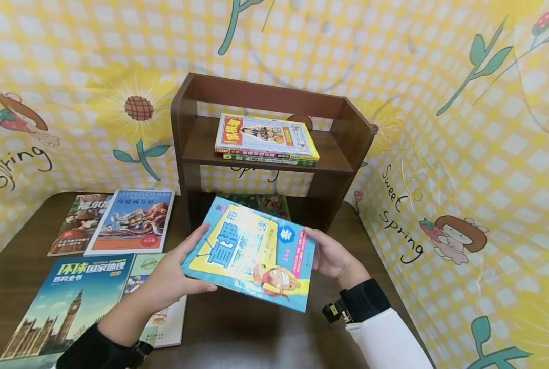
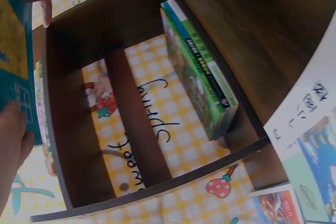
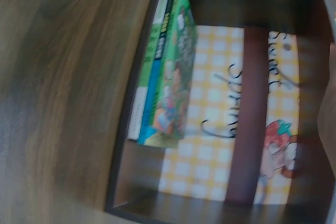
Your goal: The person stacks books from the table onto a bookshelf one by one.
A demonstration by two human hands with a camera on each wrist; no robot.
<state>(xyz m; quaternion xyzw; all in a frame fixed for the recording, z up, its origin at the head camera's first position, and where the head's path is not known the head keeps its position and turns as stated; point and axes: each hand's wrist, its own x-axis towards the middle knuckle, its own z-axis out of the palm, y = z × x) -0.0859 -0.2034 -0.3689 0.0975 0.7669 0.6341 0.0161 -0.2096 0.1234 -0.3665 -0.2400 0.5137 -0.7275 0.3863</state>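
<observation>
A blue-and-yellow children's book [image 1: 251,251] is held in the air, tilted, in front of the shelf. My left hand [image 1: 175,279] grips its left edge, the thumb along the lower side and the other fingers hidden behind. At the right edge my right hand [image 1: 336,259] pinches the same book. Behind it stands a small brown bookshelf [image 1: 274,97]. On its upper board lies a flat stack of books [image 1: 265,138]. More books [image 2: 197,72] lie stacked on the bottom level, mostly covered in the head view but plain in both wrist views.
On the table [image 1: 237,338] left of the shelf lie a book with a clock tower cover [image 1: 67,307], a white-and-green book [image 1: 168,328], an octopus-cover book [image 1: 131,223] and a brownish book [image 1: 78,225]. A yellow checked cloth [image 1: 440,128] hangs behind and to the right.
</observation>
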